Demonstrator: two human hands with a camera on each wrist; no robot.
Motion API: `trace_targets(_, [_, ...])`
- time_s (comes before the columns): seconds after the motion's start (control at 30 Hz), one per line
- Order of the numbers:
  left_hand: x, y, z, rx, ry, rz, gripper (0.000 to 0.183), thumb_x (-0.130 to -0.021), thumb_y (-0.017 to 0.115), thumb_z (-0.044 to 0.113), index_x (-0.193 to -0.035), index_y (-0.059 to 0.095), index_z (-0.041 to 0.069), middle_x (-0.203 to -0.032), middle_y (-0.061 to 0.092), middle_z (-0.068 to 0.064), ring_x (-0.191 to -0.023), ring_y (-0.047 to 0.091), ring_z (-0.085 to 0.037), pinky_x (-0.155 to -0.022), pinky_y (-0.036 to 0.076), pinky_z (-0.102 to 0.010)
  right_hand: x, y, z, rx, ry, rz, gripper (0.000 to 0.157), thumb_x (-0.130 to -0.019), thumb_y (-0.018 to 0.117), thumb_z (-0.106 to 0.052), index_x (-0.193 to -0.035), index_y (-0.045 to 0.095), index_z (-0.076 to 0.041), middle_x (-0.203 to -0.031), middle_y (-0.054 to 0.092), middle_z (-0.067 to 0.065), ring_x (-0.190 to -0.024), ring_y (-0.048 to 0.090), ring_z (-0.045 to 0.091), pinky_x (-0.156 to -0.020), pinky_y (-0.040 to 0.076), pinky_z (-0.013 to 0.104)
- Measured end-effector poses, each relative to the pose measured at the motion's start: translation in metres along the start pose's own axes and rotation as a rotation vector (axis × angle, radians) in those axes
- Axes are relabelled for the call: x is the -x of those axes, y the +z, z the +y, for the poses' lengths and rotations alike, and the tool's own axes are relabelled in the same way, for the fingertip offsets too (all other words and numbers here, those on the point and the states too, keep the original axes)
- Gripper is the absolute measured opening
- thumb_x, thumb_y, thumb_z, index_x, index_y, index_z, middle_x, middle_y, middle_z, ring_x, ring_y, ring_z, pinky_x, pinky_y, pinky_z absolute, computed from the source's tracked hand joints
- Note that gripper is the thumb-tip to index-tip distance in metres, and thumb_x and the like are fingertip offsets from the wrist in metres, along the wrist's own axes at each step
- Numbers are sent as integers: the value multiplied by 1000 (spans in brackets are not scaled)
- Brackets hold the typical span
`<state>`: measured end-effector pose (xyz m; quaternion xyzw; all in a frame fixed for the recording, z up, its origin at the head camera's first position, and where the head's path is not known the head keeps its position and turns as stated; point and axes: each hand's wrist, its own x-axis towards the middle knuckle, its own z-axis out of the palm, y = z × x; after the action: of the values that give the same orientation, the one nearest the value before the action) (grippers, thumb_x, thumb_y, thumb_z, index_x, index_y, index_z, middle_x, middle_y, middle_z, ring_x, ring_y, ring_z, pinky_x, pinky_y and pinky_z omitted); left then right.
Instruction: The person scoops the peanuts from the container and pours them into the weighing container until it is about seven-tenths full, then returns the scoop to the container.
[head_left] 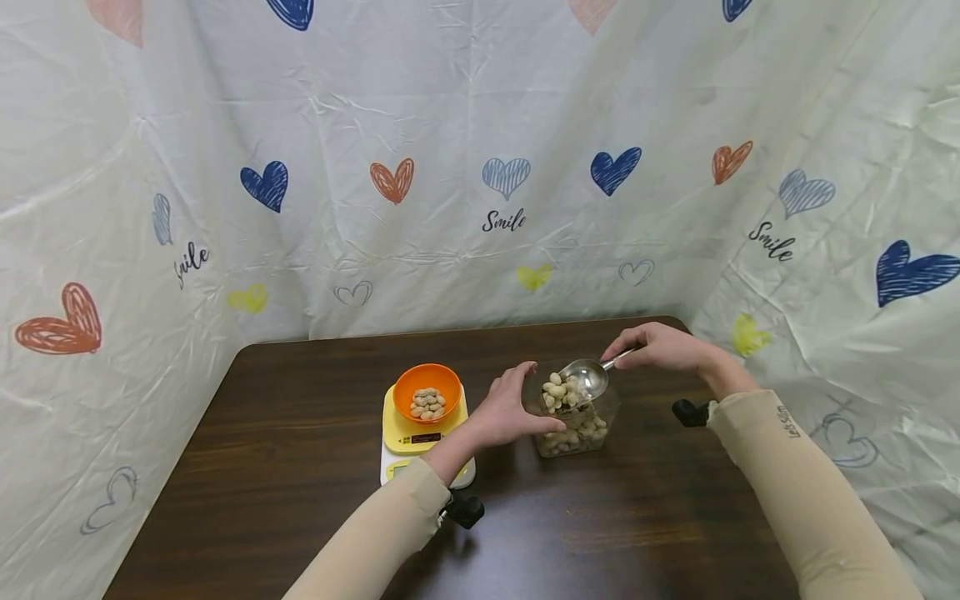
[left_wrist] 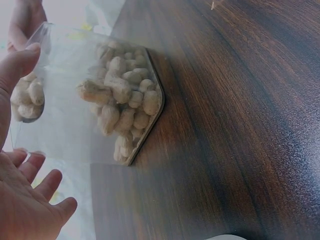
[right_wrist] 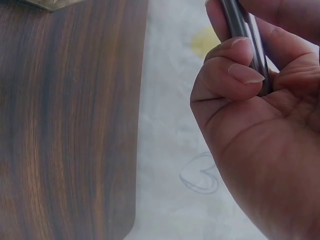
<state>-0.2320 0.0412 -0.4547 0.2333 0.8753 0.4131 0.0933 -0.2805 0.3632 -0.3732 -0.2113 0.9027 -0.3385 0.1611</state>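
My right hand (head_left: 663, 346) grips the handle of a metal scoop (head_left: 590, 377), fingers curled round it in the right wrist view. The scoop's bowl is loaded with peanuts in their shells (head_left: 558, 392) and sits at the mouth of a clear plastic container (head_left: 612, 410). More peanuts (left_wrist: 120, 85) lie at the bottom of that container. My left hand (head_left: 504, 408) holds the container's left side, its thumb toward the front and the fingers spread behind. In the left wrist view the outer fingers (left_wrist: 47, 186) stand off from the wall.
Left of the container, an orange bowl (head_left: 402, 380) with several peanuts (head_left: 427, 405) stands on a yellow and white kitchen scale (head_left: 393, 433). Everything rests on a dark wooden table (head_left: 300, 450). A white curtain (head_left: 435, 275) printed with hearts surrounds the table's back and sides.
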Motion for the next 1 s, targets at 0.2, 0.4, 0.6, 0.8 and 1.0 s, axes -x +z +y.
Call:
trace_targets(0.2, [0, -1, 1, -1, 2, -2, 109, -78, 85, 55, -162, 28, 16, -159, 36, -5, -142, 34, -32, -110, 38, -49, 2, -1, 3, -45, 1, -15, 23, -97, 72, -23, -118, 77, -16, -128, 67, 8, -120, 58, 29, -92, 49, 44])
trace_targets(0.4, [1, -1, 1, 2, -1, -6, 109, -78, 85, 55, -162, 27, 17, -159, 36, -5, -143, 33, -32, -111, 37, -49, 0, 0, 5, -37, -20, -35, 23, -98, 70, -23, -119, 77, -17, -126, 68, 7, -118, 59, 27, -92, 49, 43])
trace_targets(0.6, [1, -1, 1, 6, 1, -14, 109, -79, 85, 54, -162, 27, 17, -159, 35, -5, -143, 33, -32, -111, 38, -49, 2, -1, 6, -34, -7, -18, 23, -98, 70, -23, -119, 77, -17, -127, 67, 7, -114, 59, 22, -88, 50, 40])
trace_targets(0.8, [1, -2, 1, 6, 9, -8, 110, -78, 86, 55, -162, 27, 16, -159, 35, -5, -143, 33, -32, -111, 37, -49, 2, -1, 5, -68, -12, -28, 23, -98, 70, -23, -118, 77, -15, -128, 66, 10, -118, 59, 29, -93, 49, 43])
trace_targets(1.0, [0, -2, 0, 43, 26, -18, 110, -77, 86, 53, -161, 27, 15, -159, 36, -7, -145, 35, -28, -113, 36, -47, 2, 0, 6, -81, -12, -31, 23, -98, 70, -23, -119, 77, -14, -128, 66, 10, -117, 59, 27, -93, 49, 43])
